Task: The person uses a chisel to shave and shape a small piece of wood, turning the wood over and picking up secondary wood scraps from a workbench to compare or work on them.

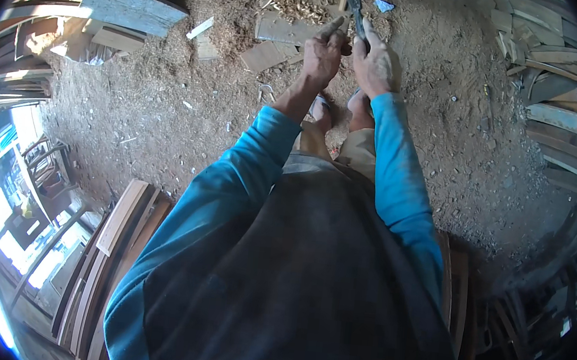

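Observation:
My right hand (374, 63) is closed around the lower end of a dark flat-bladed metal tool (353, 0), its wide end pointing away from me. Its exact kind is hard to tell. Close beside it, my left hand (322, 57) has its fingers bent, the index finger reaching toward the tool. A narrow strip of pale wood (343, 5) shows between the two hands. Whether the left fingers grip it is partly hidden. Both hands are low over the ground, in front of my feet.
Curled wood shavings (295, 3) and flat boards (278, 30) lie just beyond my hands. A pale blue-grey plank (131, 7) rests at the far left. Stacked boards line the right (563, 144) and near left (117, 226). A blue scrap (384, 6) lies on the dirt floor (149, 111).

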`<state>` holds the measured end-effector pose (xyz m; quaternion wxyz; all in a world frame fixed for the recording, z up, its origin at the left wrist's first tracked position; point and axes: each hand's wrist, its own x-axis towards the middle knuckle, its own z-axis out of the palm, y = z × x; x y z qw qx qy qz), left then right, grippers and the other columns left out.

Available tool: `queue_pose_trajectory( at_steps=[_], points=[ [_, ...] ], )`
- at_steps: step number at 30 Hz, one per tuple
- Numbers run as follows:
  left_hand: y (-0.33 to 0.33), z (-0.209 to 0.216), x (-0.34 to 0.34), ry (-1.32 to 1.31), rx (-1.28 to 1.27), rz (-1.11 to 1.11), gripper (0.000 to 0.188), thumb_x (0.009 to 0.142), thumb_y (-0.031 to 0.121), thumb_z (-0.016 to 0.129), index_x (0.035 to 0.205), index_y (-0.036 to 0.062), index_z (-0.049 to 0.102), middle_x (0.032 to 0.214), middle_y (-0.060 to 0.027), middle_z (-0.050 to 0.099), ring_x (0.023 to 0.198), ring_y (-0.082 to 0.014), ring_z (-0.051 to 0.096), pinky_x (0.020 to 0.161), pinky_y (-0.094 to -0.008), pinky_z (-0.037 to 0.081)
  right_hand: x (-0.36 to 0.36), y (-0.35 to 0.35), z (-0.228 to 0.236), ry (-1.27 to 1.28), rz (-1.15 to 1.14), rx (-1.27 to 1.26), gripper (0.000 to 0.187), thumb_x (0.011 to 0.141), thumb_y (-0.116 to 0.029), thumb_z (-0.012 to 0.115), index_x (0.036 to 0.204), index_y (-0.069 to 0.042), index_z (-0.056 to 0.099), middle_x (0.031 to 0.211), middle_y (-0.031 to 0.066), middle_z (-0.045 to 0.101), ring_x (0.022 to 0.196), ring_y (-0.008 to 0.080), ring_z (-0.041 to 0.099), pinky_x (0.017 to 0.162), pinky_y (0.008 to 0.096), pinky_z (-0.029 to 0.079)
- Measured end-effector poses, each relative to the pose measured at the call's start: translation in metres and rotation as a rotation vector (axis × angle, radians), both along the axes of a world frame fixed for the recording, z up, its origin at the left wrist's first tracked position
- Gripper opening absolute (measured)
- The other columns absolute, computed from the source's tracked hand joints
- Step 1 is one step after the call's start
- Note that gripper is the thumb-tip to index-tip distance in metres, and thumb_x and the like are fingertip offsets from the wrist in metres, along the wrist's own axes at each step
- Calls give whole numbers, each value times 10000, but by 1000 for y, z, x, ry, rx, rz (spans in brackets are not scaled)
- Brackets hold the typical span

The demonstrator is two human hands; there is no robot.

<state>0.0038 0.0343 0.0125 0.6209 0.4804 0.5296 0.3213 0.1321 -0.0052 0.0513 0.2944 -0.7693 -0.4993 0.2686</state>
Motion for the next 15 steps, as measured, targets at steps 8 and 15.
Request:
queue_pose_trajectory(
  at_steps=[8,15],
  points=[
    [32,0,1,491,399,10,363,908,255,723,1204,47,697,1080,-184,722,962,-322,724,850,-419,570,4,-18,14,124,19,-76,491,994,-260,573,1473,-149,547,1247,226,684,1091,436,679,900,475,557],
    [49,1,14,753,304,-31,390,895,397,735,1132,87,723,1051,-210,711,995,-390,683,890,-476,537,14,-35,14,157,106,-93,512,996,-249,575,1491,-131,520,1257,235,683,1079,441,687,911,470,557]
  ],
)
